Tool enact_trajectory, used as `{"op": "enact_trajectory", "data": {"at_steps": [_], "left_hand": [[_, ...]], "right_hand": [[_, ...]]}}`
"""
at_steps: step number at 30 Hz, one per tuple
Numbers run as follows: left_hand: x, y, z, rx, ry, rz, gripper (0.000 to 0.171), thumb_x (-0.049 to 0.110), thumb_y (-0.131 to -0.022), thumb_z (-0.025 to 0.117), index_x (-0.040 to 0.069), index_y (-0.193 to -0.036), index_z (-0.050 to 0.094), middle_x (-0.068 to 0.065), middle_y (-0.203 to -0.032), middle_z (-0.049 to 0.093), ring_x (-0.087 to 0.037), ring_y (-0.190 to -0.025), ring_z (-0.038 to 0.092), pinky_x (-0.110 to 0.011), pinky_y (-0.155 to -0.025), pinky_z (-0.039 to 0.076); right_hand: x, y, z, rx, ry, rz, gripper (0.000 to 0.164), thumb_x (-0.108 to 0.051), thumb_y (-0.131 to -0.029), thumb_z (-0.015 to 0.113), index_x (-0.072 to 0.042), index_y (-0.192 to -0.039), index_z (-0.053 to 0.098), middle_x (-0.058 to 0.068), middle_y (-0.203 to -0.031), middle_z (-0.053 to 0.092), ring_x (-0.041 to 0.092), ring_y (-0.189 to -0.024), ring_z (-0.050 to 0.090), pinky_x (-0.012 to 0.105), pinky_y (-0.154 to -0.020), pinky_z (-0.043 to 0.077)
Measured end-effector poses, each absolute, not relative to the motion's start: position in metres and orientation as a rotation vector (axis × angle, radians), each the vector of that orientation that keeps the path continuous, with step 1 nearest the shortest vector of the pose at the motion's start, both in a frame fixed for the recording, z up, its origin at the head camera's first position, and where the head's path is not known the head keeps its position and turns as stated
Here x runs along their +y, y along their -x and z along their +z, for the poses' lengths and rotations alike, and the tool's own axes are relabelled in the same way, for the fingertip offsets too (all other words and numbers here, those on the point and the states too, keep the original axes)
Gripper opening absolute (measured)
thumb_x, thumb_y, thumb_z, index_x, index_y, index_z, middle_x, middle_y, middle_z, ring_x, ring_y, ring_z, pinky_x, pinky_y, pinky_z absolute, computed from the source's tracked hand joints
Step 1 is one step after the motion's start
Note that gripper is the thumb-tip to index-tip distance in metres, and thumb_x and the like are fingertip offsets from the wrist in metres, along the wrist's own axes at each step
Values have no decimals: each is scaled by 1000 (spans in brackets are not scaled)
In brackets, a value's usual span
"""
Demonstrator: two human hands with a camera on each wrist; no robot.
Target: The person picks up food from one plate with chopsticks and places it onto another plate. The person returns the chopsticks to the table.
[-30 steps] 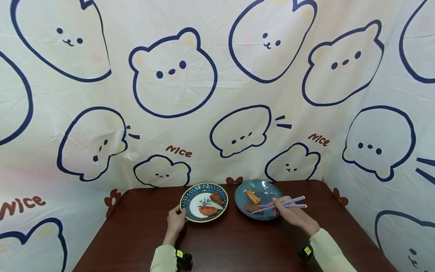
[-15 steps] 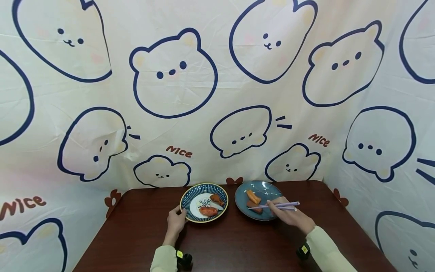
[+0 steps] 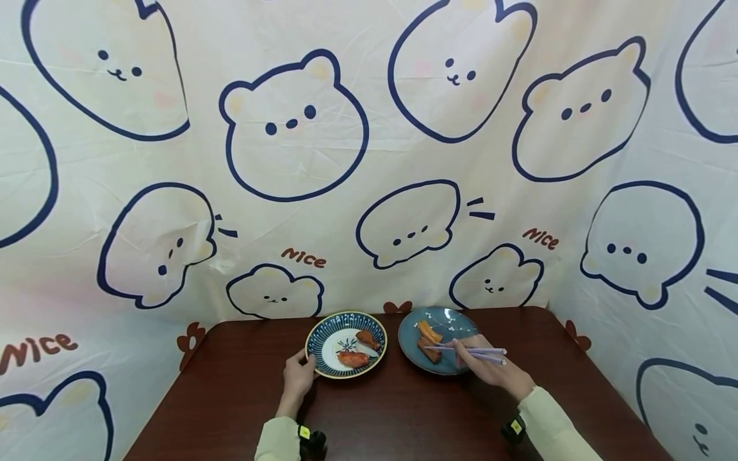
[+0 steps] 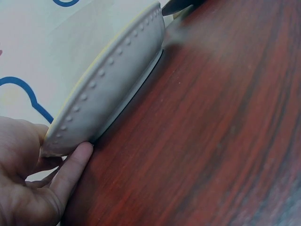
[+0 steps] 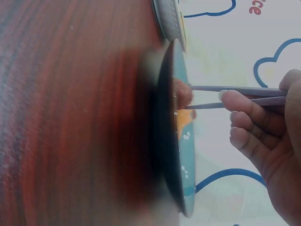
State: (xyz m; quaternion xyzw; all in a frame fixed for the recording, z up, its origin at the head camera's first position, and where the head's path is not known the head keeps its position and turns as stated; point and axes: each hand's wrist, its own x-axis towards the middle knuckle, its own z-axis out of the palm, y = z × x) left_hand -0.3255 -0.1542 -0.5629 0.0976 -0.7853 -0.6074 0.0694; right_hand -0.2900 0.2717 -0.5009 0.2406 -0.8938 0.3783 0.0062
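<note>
My left hand (image 3: 298, 379) holds the near-left rim of a blue-and-white patterned plate (image 3: 319, 354) with a yellow edge. In the left wrist view its thumb side is at the rim, with a finger under the plate's pale outer wall (image 4: 108, 89). On that plate lie a reddish, sausage-like piece (image 3: 353, 358) and a brown piece of food (image 3: 366, 337) beside something white. My right hand (image 3: 490, 366) grips lilac chopsticks (image 3: 484, 351). Their tips stand on either side of a brown piece of food (image 5: 182, 94) on the blue-grey plate (image 3: 408, 340). A yellow-orange strip (image 3: 429, 331) lies just behind it.
Both plates stand side by side near the far edge of a dark brown wooden table (image 3: 398, 416). A cloth backdrop (image 3: 415, 153) with printed cartoon bears rises behind and on both sides. Each wrist wears a small black camera.
My right hand has moved slightly left and the chopsticks have come in on the brown piece, which has turned and lies steeper against the yellow-orange strip. The left hand and its plate stay put.
</note>
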Motion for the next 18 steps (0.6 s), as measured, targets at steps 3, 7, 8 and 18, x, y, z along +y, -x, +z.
{"op": "enact_trajectory", "data": {"at_steps": [3, 7, 8, 18], "left_hand": [[-155, 325, -562, -2362, -278, -1829, 49, 11, -105, 47, -12, -148, 43, -34, -127, 61, -32, -101, 71, -33, -77, 63], [-155, 325, -562, -2367, -283, -1823, 49, 11, -105, 47, -11, -148, 43, -33, -126, 61, -31, -101, 71, -32, -76, 62], [-155, 324, -562, -2369, -286, -1821, 49, 12, -105, 47, -11, -148, 43, -33, -126, 61, -30, -101, 71, -32, -75, 62], [-155, 324, -562, -2372, -273, -1822, 49, 11, -105, 47, -12, -148, 42, -33, -126, 61, -31, -101, 71, -34, -77, 63]], "right_hand": [[270, 290, -497, -2752, -806, 1130, 54, -30, -112, 39, -2, -78, 70, -7, -64, 56, 3, -55, 45, 21, -49, 41], [267, 288, -493, -2774, -831, 1143, 53, -27, -112, 40, -1, -75, 68, -11, -59, 47, 1, -51, 40, 20, -47, 38], [267, 287, -492, -2786, -832, 1162, 53, -26, -111, 40, 0, -75, 68, -11, -58, 47, 1, -50, 40, 19, -47, 38], [264, 284, -493, -2737, -894, 1197, 52, -25, -110, 43, 4, -75, 67, -11, -60, 46, 1, -53, 42, 19, -48, 38]]}}
